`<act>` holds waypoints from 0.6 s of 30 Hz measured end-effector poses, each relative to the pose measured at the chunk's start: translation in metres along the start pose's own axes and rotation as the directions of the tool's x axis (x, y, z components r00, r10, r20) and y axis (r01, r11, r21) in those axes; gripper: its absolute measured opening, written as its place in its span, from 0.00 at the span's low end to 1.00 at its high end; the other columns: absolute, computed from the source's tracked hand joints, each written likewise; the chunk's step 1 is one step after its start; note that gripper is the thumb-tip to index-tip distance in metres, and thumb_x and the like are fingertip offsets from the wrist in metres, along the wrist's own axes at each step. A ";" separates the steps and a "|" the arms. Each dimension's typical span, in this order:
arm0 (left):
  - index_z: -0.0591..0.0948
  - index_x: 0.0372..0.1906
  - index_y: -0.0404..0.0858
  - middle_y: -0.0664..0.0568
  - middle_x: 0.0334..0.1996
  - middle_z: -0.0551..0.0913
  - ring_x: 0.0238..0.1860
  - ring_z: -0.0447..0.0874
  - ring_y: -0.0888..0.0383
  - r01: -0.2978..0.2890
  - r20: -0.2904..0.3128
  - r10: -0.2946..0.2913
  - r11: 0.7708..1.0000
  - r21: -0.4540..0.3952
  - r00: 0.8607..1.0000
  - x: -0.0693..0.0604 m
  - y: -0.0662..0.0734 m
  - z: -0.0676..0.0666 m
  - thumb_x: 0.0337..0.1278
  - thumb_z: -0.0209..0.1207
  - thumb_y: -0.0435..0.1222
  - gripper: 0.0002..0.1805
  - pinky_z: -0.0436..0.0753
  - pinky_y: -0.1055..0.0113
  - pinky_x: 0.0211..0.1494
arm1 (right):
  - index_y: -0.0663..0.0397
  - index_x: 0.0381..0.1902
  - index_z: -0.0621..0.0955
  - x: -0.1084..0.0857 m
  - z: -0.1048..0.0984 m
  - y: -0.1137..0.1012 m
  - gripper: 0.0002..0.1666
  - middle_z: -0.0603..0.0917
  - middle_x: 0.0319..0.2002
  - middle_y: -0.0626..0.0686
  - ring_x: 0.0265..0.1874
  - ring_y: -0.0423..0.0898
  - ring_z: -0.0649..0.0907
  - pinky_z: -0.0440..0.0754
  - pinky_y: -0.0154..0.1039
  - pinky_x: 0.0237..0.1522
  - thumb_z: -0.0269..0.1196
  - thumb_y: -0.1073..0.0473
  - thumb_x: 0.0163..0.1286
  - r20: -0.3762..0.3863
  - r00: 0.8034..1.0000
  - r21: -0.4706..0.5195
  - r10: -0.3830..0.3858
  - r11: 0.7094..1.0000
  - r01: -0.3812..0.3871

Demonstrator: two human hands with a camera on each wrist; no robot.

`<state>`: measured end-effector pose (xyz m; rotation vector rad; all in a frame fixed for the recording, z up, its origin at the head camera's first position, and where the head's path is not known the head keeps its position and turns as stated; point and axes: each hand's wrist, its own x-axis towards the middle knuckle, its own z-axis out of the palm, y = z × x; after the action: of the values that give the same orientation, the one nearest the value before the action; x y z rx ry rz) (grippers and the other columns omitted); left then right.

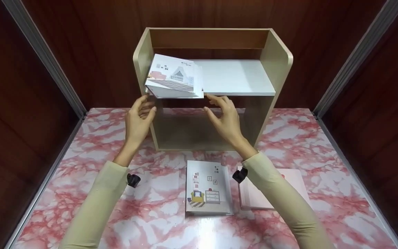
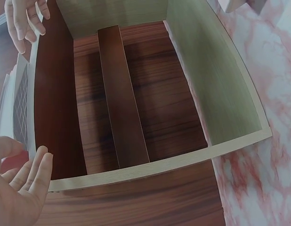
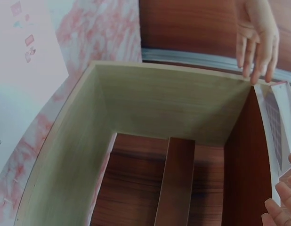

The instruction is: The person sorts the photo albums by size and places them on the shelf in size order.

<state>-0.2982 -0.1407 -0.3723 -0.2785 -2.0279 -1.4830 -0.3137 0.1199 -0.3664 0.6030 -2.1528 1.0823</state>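
In the head view, a cabinet (image 1: pixel 279 58) stands on a marbled bench (image 1: pixel 295 145). The white book (image 1: pixel 173 76) lies askew at the left end of its upper board (image 1: pixel 238 77), on a second book (image 1: pixel 199 83) that shows along its right side. The left hand (image 1: pixel 138 124) is at the stack's left front corner, thumb apart from bent fingers; the right hand (image 1: pixel 228 119), likewise wide, is near its right front corner. Contact is hard to tell. A room-print book (image 1: pixel 212 190) lies on the bench before the cabinet, with a pink book (image 1: pixel 294 181) beside it, partly under the right sleeve (image 1: pixel 282 197).

In the left wrist view, the left hand's fingers are spread near the board's edge; a brown slat (image 2: pixel 122 94) crosses the cabinet's back.

In the right wrist view, the left hand's fingers point down near the stack, and the right hand is partly cut off.
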 end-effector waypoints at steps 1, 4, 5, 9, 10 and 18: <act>0.74 0.58 0.34 0.41 0.44 0.83 0.42 0.83 0.51 0.000 -0.001 0.000 1.000 0.001 1.000 0.000 0.000 0.000 0.55 0.61 0.32 0.24 0.82 0.64 0.43 | 0.50 0.54 0.79 -0.001 0.000 0.001 0.21 0.80 0.42 0.52 0.45 0.46 0.77 0.74 0.43 0.43 0.64 0.54 0.62 0.000 1.000 0.000 0.002 1.000 -0.002; 0.73 0.58 0.32 0.38 0.44 0.83 0.42 0.83 0.49 -0.005 0.006 0.005 1.000 -0.005 1.000 -0.003 0.001 0.000 0.55 0.61 0.31 0.24 0.82 0.59 0.44 | 0.49 0.54 0.79 -0.003 0.000 0.001 0.22 0.80 0.42 0.52 0.45 0.46 0.76 0.74 0.43 0.41 0.63 0.51 0.63 0.002 1.000 -0.008 0.007 1.000 -0.007; 0.73 0.58 0.31 0.37 0.43 0.83 0.42 0.83 0.47 -0.005 0.010 0.005 1.000 -0.007 1.000 -0.004 0.003 0.000 0.54 0.61 0.30 0.24 0.82 0.57 0.44 | 0.49 0.54 0.79 -0.003 0.000 0.002 0.22 0.80 0.42 0.52 0.45 0.46 0.77 0.74 0.42 0.40 0.63 0.51 0.63 0.003 1.000 -0.011 0.008 1.000 -0.008; 0.72 0.57 0.26 0.33 0.43 0.82 0.42 0.82 0.43 -0.002 0.026 0.002 1.000 -0.008 1.000 -0.010 0.018 -0.003 0.54 0.59 0.26 0.23 0.81 0.52 0.45 | 0.48 0.54 0.79 -0.006 0.001 0.002 0.21 0.80 0.42 0.52 0.44 0.49 0.77 0.74 0.42 0.40 0.63 0.52 0.63 0.003 1.000 -0.008 0.009 1.000 -0.009; 0.72 0.57 0.25 0.33 0.43 0.82 0.42 0.82 0.43 0.000 0.028 0.000 1.000 -0.007 1.000 -0.011 0.022 -0.004 0.54 0.59 0.26 0.23 0.81 0.52 0.45 | 0.48 0.54 0.79 -0.006 0.001 0.002 0.21 0.80 0.42 0.52 0.44 0.49 0.77 0.74 0.42 0.41 0.63 0.53 0.63 0.003 1.000 -0.007 0.010 1.000 -0.010; 0.72 0.57 0.24 0.31 0.42 0.81 0.42 0.82 0.41 0.007 0.041 -0.007 1.000 0.013 0.999 -0.017 0.033 -0.006 0.55 0.58 0.25 0.22 0.81 0.51 0.47 | 0.51 0.52 0.80 -0.011 0.001 0.007 0.20 0.80 0.41 0.55 0.43 0.49 0.77 0.75 0.44 0.44 0.65 0.57 0.61 0.010 1.000 -0.009 0.018 1.000 -0.018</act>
<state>-0.2656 -0.1318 -0.3547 -0.2985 -2.0721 -1.4788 -0.3108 0.1236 -0.3786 0.5871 -2.1741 1.0808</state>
